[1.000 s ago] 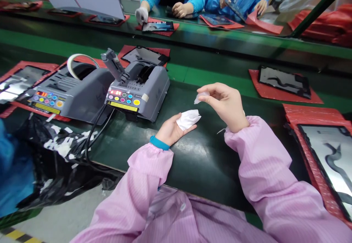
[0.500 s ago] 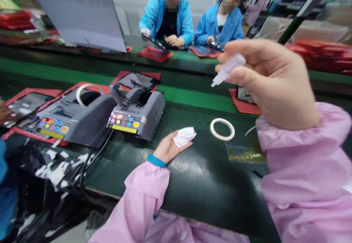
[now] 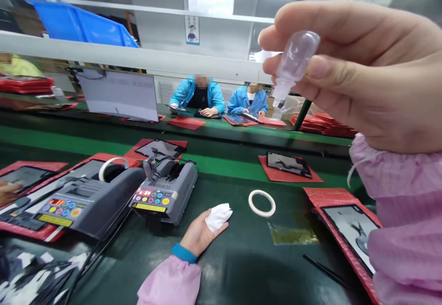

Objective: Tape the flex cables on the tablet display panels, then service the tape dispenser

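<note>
Raised at the upper right, my right hand [image 3: 359,65] pinches a small clear dropper bottle [image 3: 297,58] between thumb and fingers. The bottle is tilted, its nozzle pointing down and to the left. Low over the dark green table [image 3: 248,268], my left hand [image 3: 199,233] holds a folded white cloth [image 3: 218,217] against its fingers, with the thumb along the cloth's lower side. A teal band circles that wrist. To the right of the cloth lies a white tape roll [image 3: 261,203].
Two grey tape dispensers [image 3: 169,187] stand at left, cables running below them. A red-backed panel [image 3: 352,226] lies at right, near black tweezers [image 3: 324,268] and a clear bag [image 3: 293,234]. Co-workers in blue [image 3: 196,95] sit across. A hand [image 3: 8,190] shows at far left.
The view has tilted upward, bringing in the blue bin and overhead rails. My right hand has lifted the bottle closer to the camera. My left hand keeps the white cloth.
</note>
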Demonstrator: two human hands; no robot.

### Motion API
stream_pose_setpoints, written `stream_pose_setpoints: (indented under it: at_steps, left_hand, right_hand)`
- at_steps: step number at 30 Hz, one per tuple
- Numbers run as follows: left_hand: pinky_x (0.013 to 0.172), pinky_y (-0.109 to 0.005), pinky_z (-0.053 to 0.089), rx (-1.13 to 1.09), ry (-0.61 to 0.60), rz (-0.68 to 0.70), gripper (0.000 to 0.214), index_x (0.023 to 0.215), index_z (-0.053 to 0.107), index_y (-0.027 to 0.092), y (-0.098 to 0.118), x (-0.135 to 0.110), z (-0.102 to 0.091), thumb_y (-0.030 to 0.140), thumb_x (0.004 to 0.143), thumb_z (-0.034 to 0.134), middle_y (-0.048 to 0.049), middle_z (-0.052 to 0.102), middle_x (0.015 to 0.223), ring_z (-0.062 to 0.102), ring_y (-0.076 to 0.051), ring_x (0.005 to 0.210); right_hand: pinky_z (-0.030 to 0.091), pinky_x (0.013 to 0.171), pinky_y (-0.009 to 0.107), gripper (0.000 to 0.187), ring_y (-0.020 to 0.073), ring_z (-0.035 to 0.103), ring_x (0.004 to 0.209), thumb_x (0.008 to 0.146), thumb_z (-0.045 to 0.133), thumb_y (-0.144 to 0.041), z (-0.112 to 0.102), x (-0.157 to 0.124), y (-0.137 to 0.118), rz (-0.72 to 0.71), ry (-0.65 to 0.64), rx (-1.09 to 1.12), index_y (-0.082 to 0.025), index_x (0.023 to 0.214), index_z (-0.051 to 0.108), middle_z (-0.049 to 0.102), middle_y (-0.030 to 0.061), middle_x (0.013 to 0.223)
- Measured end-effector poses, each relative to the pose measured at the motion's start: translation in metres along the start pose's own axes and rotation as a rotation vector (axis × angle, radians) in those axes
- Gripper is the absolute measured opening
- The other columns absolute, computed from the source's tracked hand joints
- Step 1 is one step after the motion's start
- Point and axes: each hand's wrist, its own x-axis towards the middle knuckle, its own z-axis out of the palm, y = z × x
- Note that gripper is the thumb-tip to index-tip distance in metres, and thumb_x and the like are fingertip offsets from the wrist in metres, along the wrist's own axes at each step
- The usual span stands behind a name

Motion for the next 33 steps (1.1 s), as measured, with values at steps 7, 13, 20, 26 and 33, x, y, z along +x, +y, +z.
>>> stream_pose_setpoints:
  at_steps: [7, 13, 20, 26, 33]
  left_hand:
    - [0.118, -0.046, 0.039, -0.013, 0.013, 0.011, 0.035, 0.125, 0.071, 0.006, 0.002, 0.0, -0.003, 0.02, 0.101, 0.049, -0.0166, 0.075, 0.124, 0.066, -0.028, 0.127]
    - [0.119, -0.047, 0.038, -0.017, 0.018, 0.016, 0.036, 0.127, 0.069, 0.006, 0.001, -0.004, 0.001, 0.02, 0.101, 0.048, -0.0167, 0.074, 0.126, 0.064, -0.028, 0.128]
    - [0.12, -0.047, 0.036, -0.015, 0.021, 0.01, 0.045, 0.142, 0.059, 0.007, 0.002, -0.002, 0.001, 0.021, 0.101, 0.048, -0.0176, 0.073, 0.128, 0.061, -0.029, 0.132]
    - [0.119, -0.047, 0.037, -0.015, 0.036, 0.013, 0.048, 0.147, 0.053, 0.006, 0.002, -0.002, 0.001, 0.021, 0.101, 0.049, -0.0179, 0.073, 0.128, 0.064, -0.029, 0.13]
    - [0.12, -0.048, 0.037, -0.021, 0.064, 0.017, 0.047, 0.147, 0.054, 0.007, 0.003, -0.002, 0.004, 0.02, 0.102, 0.047, -0.0178, 0.074, 0.126, 0.064, -0.029, 0.129]
  right_hand:
    - [0.05, 0.112, 0.036, 0.035, 0.019, 0.062, 0.129, 0.089, 0.073, -0.029, 0.002, -0.002, -0.009, -0.008, 0.045, -0.022, -0.04, 0.122, 0.07, 0.073, -0.0191, 0.121]
    - [0.052, 0.107, 0.035, 0.038, 0.0174, 0.065, 0.124, 0.089, 0.072, -0.026, 0.004, -0.006, -0.011, -0.044, 0.068, -0.11, -0.04, 0.124, 0.068, 0.072, -0.0169, 0.122]
    - [0.053, 0.105, 0.025, 0.029, 0.0129, 0.067, 0.122, 0.09, 0.07, -0.036, 0.008, -0.008, -0.018, -0.069, 0.11, -0.175, -0.041, 0.118, 0.07, 0.072, -0.0212, 0.114]
    - [0.059, 0.103, 0.019, 0.02, 0.0085, 0.07, 0.11, 0.092, 0.073, -0.024, 0.008, -0.011, -0.017, -0.063, 0.128, -0.086, -0.036, 0.109, 0.072, 0.069, -0.0126, 0.108]
    - [0.065, 0.097, 0.028, 0.023, 0.0152, 0.071, 0.109, 0.089, 0.076, -0.02, 0.008, -0.013, -0.016, -0.065, 0.16, -0.098, -0.035, 0.106, 0.073, 0.071, -0.0105, 0.106]
